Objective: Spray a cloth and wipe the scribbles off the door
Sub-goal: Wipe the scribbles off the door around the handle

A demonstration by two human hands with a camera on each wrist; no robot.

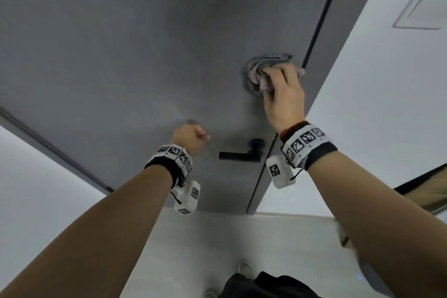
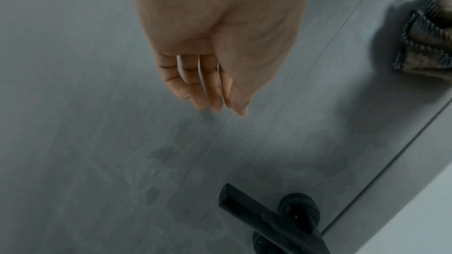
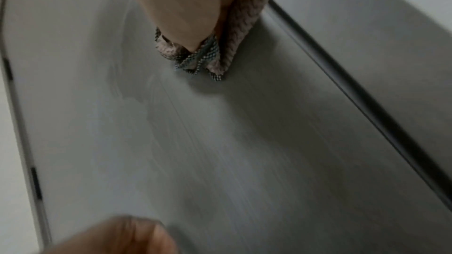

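The grey door [image 1: 121, 43] fills the upper view. My right hand [image 1: 278, 84] grips a bunched grey and pink cloth [image 1: 261, 68] and presses it against the door near its right edge, above the handle. In the right wrist view the cloth [image 3: 232, 32] sits crumpled under my right hand [image 3: 186, 16]. My left hand [image 1: 196, 132] is held near the door, left of the handle, with nothing in it. Its fingers [image 2: 195, 92] are straight and close together and point at the door [image 2: 73, 123]. Faint damp smears [image 2: 166, 154] show on the door; no clear scribbles are visible.
A black lever handle [image 1: 239, 153] sticks out of the door below my right hand, also seen as the handle [image 2: 269, 217]. A dark gap [image 1: 321, 12] runs along the door's right edge. White walls [image 1: 387, 104] flank the door. Pale floor [image 1: 217, 249] lies below.
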